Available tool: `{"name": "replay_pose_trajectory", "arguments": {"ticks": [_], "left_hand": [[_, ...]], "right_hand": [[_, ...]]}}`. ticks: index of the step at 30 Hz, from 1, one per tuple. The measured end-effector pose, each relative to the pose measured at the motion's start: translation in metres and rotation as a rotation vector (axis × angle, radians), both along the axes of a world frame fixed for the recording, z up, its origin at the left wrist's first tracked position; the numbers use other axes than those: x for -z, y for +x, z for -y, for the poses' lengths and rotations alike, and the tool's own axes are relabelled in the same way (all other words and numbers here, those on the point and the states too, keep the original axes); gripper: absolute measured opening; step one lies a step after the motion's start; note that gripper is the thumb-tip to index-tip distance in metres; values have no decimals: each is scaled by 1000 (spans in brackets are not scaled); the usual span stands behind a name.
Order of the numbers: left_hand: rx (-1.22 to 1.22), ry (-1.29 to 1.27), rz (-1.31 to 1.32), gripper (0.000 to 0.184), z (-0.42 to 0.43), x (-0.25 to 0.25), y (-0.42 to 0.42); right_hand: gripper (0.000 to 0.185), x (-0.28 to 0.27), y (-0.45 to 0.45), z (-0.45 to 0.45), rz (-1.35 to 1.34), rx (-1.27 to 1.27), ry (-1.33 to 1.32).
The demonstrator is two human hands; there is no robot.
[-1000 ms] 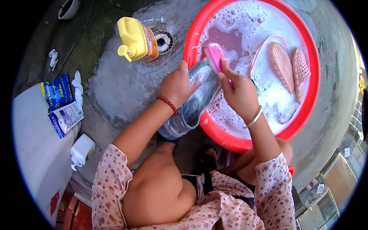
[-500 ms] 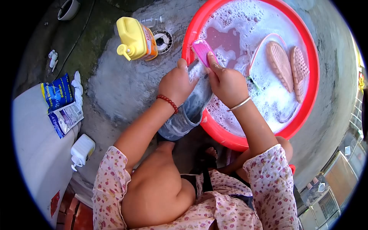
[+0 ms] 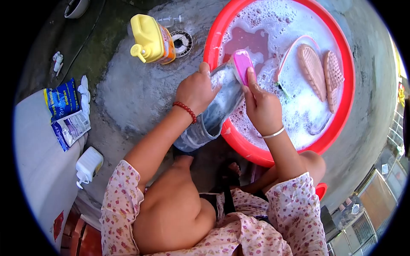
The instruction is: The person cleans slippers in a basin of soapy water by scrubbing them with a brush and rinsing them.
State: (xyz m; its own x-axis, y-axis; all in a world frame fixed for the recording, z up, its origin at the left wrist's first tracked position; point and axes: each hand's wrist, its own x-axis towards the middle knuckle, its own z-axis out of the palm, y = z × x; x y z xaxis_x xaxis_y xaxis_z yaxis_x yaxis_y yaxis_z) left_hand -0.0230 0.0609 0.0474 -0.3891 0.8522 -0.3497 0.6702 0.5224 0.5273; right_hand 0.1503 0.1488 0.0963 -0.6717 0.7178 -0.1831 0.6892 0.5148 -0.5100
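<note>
Compared with half a second ago, the pink brush [image 3: 244, 65] has shifted toward the middle of the red basin [image 3: 239, 150], and the right hand [image 3: 265, 109] has swung along with it. The left hand [image 3: 194, 91] has barely moved: it stays at the basin's left rim, fingers closed firmly on the grey-blue item [image 3: 226, 98]. That item slants across this rim, its top end toward the suds and its open lower end hanging outside the basin, over the floor. The right hand's grip is closed around the brush handle, thumb along its back; the bristle side faces the item's top end, though whether it presses there is hard to tell. The shift looks like one stroke of a scrub, with the left hand anchoring the cloth-like piece. Inside the basin, on its right side, the pale pink soles [image 3: 312, 70] lie in the foam.
</note>
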Motion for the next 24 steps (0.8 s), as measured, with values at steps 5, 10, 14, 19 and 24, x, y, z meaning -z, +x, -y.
{"name": "replay_pose_trajectory", "arguments": {"ticks": [5,10,14,19,24], "left_hand": [[-15,-27,20,52,1,1,0],[-50,-46,10,52,-5,-2,2],[-40,-21,66,51,-3,-1,-2],[-71,20,74,50,-1,4,0],[-61,38,71,50,-1,3,-2]], "right_hand": [[48,-4,53,30,15,11,-5],[49,15,-14,2,176,7,87],[49,-16,29,29,112,52,65],[52,-1,22,37,142,62,88],[59,22,-8,8,94,12,224]]}}
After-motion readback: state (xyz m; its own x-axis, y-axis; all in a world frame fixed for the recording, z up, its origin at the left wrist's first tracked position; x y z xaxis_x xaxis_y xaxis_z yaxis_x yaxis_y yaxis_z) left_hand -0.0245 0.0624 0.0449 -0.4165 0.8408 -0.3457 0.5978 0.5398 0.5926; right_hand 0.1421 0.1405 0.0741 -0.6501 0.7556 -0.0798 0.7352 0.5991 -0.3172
